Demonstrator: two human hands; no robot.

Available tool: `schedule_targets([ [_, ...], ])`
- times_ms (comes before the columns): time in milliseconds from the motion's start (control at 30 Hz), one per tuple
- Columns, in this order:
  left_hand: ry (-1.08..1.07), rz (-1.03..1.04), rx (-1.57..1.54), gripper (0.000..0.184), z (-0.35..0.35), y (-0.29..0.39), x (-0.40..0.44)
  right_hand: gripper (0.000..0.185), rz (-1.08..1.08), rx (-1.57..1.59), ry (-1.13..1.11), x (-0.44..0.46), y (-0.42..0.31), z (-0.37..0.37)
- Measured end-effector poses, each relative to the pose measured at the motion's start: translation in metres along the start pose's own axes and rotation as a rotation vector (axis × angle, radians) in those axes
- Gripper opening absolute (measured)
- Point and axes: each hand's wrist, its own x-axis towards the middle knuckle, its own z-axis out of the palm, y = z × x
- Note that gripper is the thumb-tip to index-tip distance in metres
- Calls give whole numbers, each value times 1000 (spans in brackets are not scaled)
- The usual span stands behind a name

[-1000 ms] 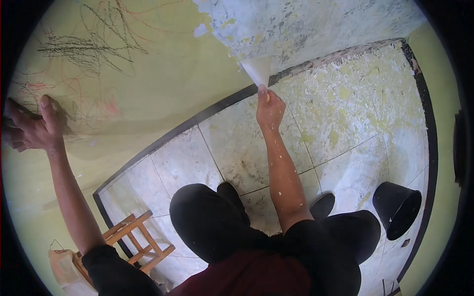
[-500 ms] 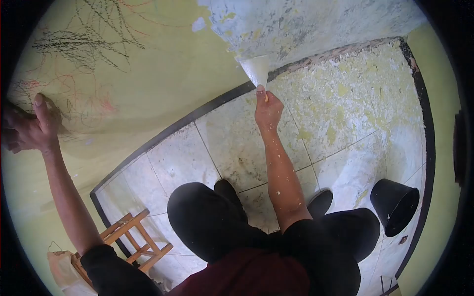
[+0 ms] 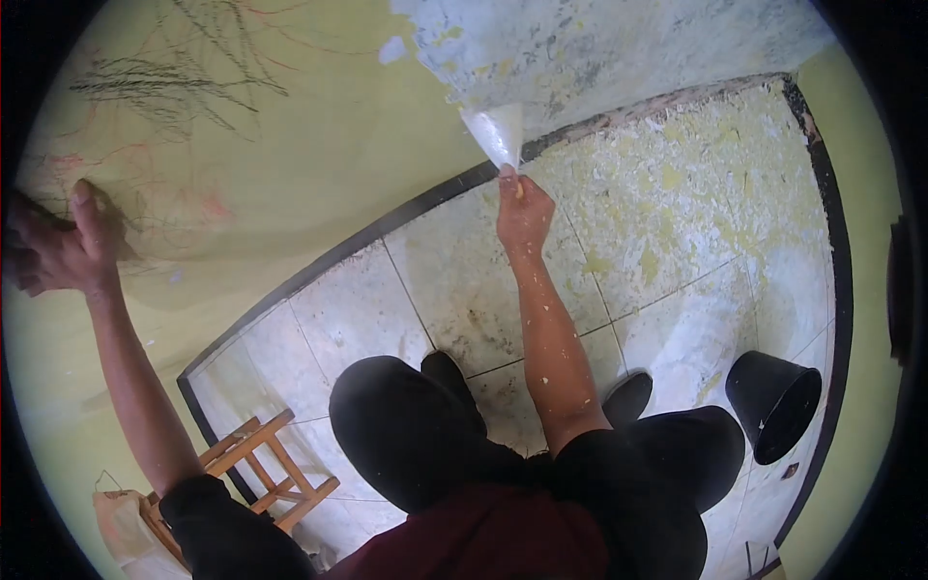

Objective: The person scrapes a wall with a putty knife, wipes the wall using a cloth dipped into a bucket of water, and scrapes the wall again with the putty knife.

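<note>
My right hand (image 3: 525, 211) is closed around the handle of a scraper (image 3: 498, 135) with a wide, shiny blade. The blade lies at the lower part of the wall, by the edge between yellow-green paint (image 3: 338, 126) and a bare whitish patch (image 3: 599, 48). At the far left my left hand (image 3: 68, 242) rests on the painted wall with its fingers apart, beside black and red scribbles (image 3: 159, 87). Nothing shows in it.
Paint flakes (image 3: 667, 193) cover the tiled floor at the right. A black bucket (image 3: 773, 406) lies on its side near the right wall. A wooden stool (image 3: 271, 464) stands at the lower left, beside a pale bag (image 3: 126, 532). Dark skirting (image 3: 387, 227) edges the floor.
The scraper blade has shifted slightly left and turned, now catching more light. My right hand has moved very little, and my left hand stays on the wall.
</note>
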Motion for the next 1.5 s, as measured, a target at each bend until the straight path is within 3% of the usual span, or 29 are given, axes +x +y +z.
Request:
schedule_targets([
  [67,28,58,40,83,-7,13,7,48,105,16,-16,3,0,2],
  [300,30,99,-62,83,1,5,5,52,82,20,-13,3,3,4],
  [433,-69,89,92,81,-5,8,5,52,26,-11,-1,-1,-5,3],
  [533,47,118,-164,82,5,1,9,53,30,-27,5,0,-4,2],
  [633,33,131,-115,82,-1,6,5,51,120,18,-4,7,-17,3],
  [700,-28,124,-2,81,-9,12,-4,47,22,-1,-17,13,-37,5],
  [833,-8,88,222,80,-5,11,6,47,-31,5,48,4,-2,6],
  [933,17,38,-45,80,-9,23,0,50,45,77,33,3,-19,4],
  [1000,-25,37,-21,80,-12,26,-8,51,25,12,-47,16,-44,-3],
  [1067,1,46,11,80,-6,20,-1,51,-75,37,12,10,-32,-4],
  [1133,18,48,14,80,-8,17,2,52,106,-26,4,4,-23,-3],
  [1200,8,45,5,80,-9,18,0,52,140,-10,-3,1,-17,2],
  [1500,11,22,-10,80,-8,15,2,50,-23,35,6,11,-53,-3],
])
